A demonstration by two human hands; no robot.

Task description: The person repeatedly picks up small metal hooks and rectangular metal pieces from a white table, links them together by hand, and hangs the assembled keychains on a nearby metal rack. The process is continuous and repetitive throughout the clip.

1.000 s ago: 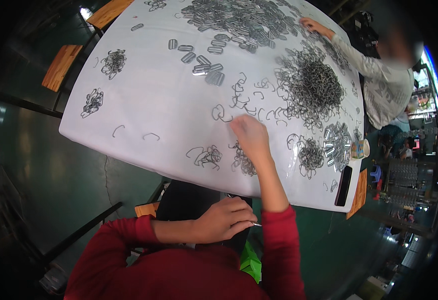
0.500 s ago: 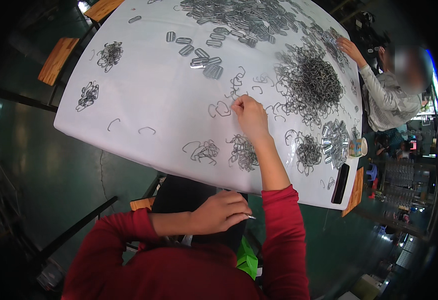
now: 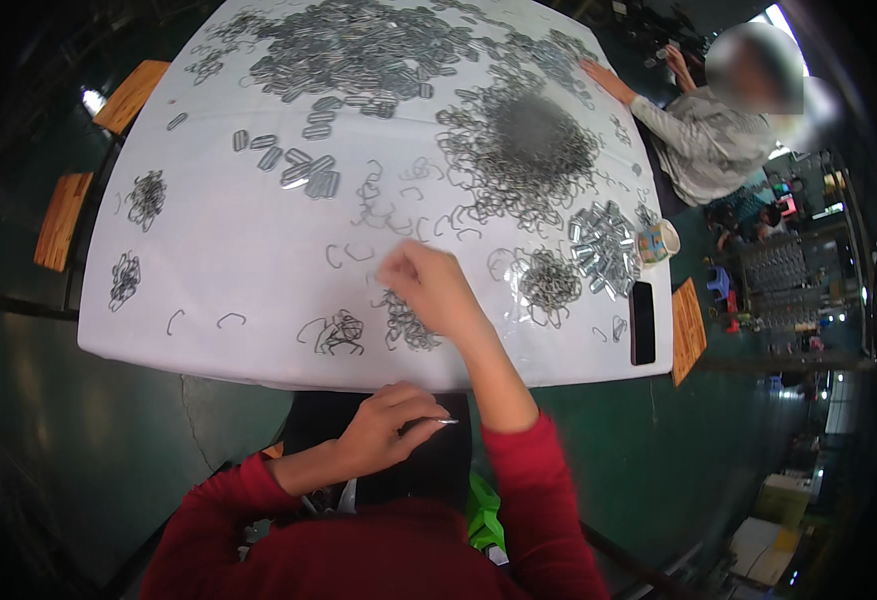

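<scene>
My left hand [image 3: 393,428] is closed over my lap, just off the table's near edge. Between thumb and fingers it pinches a small flat metal piece [image 3: 448,421], of which only a silver end shows. Above the table, my right hand [image 3: 428,285] has its fingers drawn together in a pinch, blurred by motion. What the fingertips hold, if anything, cannot be made out. A small pile of bent wire hooks [image 3: 410,328] lies partly under this hand. Two loose wire hooks [image 3: 359,254] lie just left of its fingertips.
A big heap of oval metal slider buckles [image 3: 348,50] covers the far side of the white table [image 3: 208,250]. Right of centre is a large wire-hook heap [image 3: 528,140]. A black phone [image 3: 642,322] and paper cup [image 3: 657,242] stand near the right edge. Another person's hand [image 3: 608,80] works beyond.
My right hand has risen from the loose hooks and come back toward the small near pile. My left hand keeps its pinch on the metal piece. The whole view has shifted.
</scene>
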